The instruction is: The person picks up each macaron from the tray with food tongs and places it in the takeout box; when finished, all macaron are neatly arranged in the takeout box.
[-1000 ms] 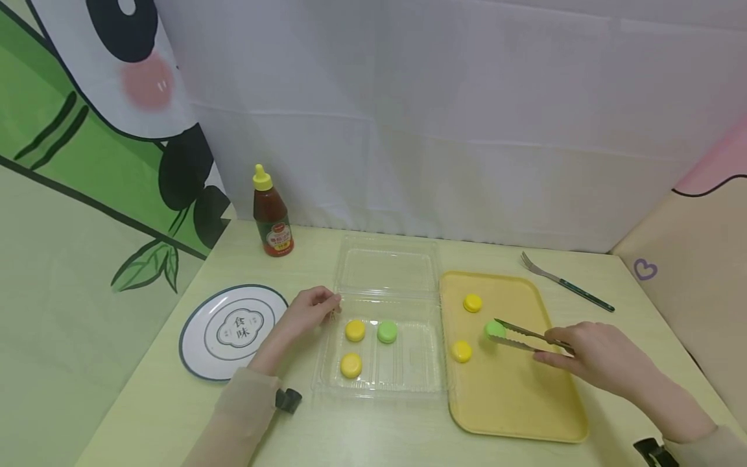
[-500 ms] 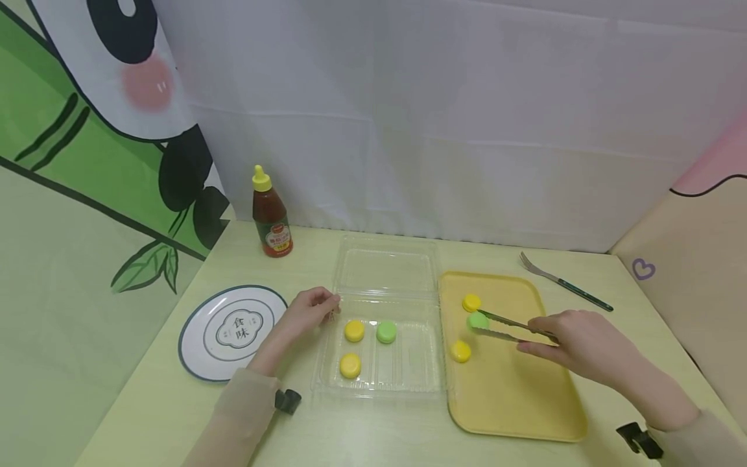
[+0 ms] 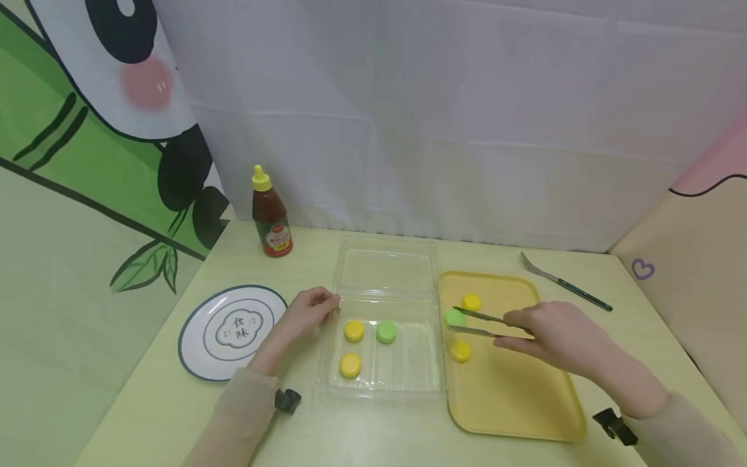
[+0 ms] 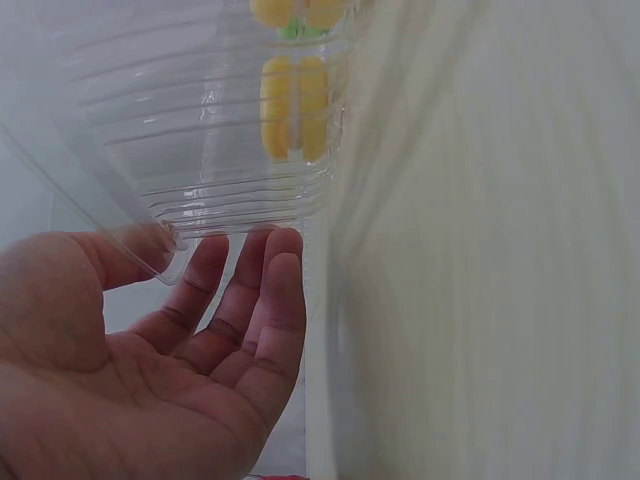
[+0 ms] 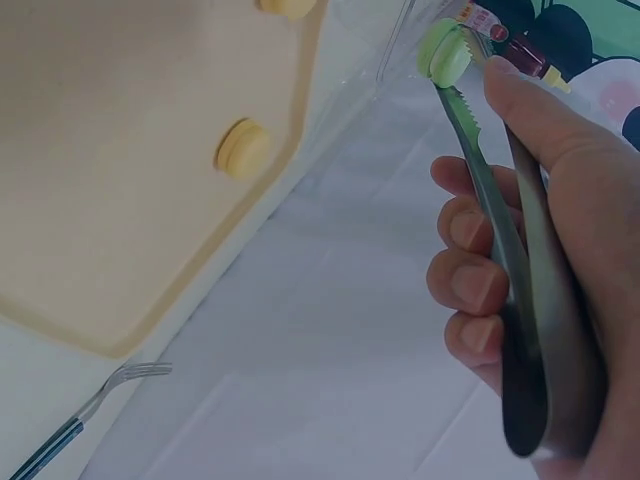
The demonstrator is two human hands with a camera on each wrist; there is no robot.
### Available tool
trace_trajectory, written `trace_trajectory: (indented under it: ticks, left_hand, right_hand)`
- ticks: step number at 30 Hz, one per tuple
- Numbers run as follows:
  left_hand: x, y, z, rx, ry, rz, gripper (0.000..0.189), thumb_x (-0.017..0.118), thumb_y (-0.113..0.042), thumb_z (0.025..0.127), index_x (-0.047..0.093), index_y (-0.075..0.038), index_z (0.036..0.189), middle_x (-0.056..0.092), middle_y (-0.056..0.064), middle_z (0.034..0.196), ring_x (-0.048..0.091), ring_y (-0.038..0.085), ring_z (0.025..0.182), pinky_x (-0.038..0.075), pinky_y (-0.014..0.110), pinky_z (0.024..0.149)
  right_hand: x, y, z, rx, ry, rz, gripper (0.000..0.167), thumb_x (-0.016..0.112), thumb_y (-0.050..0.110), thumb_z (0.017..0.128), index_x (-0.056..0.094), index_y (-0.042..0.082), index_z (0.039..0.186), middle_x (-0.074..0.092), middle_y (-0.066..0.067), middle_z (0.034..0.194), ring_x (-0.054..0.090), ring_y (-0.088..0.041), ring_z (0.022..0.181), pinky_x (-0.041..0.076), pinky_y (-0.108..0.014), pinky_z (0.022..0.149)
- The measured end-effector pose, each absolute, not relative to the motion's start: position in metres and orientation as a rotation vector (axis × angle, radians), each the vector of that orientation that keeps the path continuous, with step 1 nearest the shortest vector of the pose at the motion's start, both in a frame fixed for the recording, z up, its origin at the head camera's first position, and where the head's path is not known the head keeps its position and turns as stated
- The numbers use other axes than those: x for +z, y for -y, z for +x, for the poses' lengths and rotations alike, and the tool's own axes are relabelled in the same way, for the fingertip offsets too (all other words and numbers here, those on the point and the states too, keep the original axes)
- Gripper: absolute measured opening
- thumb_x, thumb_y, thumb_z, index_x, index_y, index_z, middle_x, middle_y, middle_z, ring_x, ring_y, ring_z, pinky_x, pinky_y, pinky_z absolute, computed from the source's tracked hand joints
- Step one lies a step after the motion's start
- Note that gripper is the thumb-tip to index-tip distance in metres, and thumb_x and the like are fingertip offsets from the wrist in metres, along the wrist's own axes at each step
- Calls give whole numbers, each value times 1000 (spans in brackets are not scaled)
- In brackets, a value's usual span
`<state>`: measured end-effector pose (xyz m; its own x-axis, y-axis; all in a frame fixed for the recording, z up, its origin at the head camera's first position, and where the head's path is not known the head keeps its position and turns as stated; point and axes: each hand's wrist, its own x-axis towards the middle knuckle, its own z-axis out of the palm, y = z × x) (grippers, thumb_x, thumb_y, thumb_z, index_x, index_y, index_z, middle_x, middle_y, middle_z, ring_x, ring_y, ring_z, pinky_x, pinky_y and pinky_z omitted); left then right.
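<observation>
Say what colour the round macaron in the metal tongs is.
Light green; the macaron shows best in the right wrist view.

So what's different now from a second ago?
The right hand moved left, carrying the green macaron in the tongs toward the clear container. Nothing was let go. The left hand stayed at the container's edge; the two yellow macarons on the tray stayed put.

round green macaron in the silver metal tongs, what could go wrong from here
The green macaron sits only at the tips of the metal tongs, so it might slip out. The left hand holds just one side of the clear plastic box, so a bump could shift it.
</observation>
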<state>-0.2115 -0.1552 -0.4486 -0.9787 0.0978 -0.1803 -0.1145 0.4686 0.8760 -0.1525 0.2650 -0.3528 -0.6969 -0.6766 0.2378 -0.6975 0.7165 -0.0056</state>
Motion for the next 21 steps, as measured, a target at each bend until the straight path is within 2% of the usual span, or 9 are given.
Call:
trace_trajectory:
  ticks: [17,21]
  left_hand:
    - [-448,156,-212,1531,-2492,-10,27,55,-26,103,65,-2,102,61,7,85,53,20,77,44,30,69]
    - [-448,156,-212,1528,-2492,-20,27,55,-27,103,66,-2,102,61,8,85,53,20,77,43,30,70]
  right_hand:
    - [-359,-226,-162,188,2766,1208,39,72,46,89,45,26,69,20,18,61,20,4,54,20,-19,50]
    - [-360,-217,-163,220,2740,1256,43,74,44,88,41,25,67,17,17,63,18,3,55,18,-20,51]
